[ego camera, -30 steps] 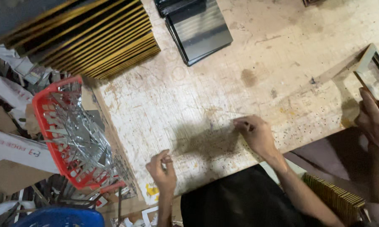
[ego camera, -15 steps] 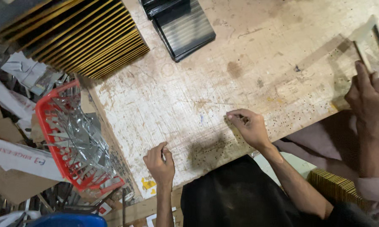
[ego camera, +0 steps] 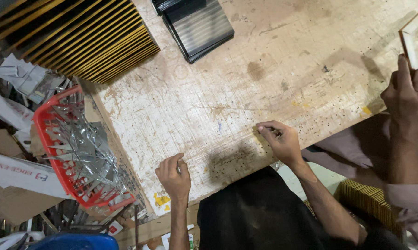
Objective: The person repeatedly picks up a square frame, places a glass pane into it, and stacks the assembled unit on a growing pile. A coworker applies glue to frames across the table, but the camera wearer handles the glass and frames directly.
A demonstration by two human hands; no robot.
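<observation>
A worn wooden tabletop, pale, matt, scratched and stained. A red plastic basket holds shiny, clear glass offcuts. Stacked frames look dark with glossy gold edges. Black panels have a smooth, glossy sheen.

Red basket of glass offcuts at table edge; gold-edged frames stacked; dark panes beside them.

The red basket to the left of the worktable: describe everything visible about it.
The red basket looks like plastic, with an open lattice wall and a thick rim. It sits tilted beside the worktable edge, among crumpled paper and cardboard. It is heaped with shiny, silvery pointed offcuts, perhaps glass or mirror. Neither hand touches it; the left hand is nearest.
</observation>
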